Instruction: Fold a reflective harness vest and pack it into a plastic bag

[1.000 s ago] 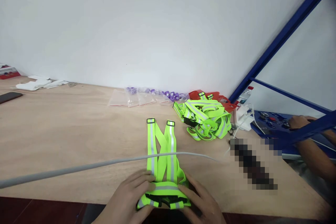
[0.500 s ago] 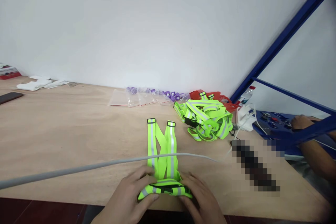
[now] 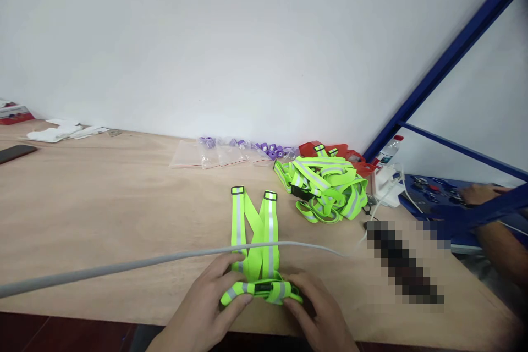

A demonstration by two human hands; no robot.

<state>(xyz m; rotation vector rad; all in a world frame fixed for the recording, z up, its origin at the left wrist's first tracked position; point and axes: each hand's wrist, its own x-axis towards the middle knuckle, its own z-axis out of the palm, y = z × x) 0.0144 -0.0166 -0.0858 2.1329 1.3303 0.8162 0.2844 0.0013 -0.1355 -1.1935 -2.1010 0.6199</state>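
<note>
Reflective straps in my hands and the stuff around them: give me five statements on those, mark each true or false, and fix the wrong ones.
1. The left hand and the right hand both hold the green straps. True.
2. The right hand is pinching a bottle. False: its fingers are on the green straps.
3. A black buckle shows between the two hands. True.
4. In the head view, a gray cord runs across the green straps. True.
5. A strap pile lies to the left of the held straps. False: the strap pile is to their right, farther back.
</note>
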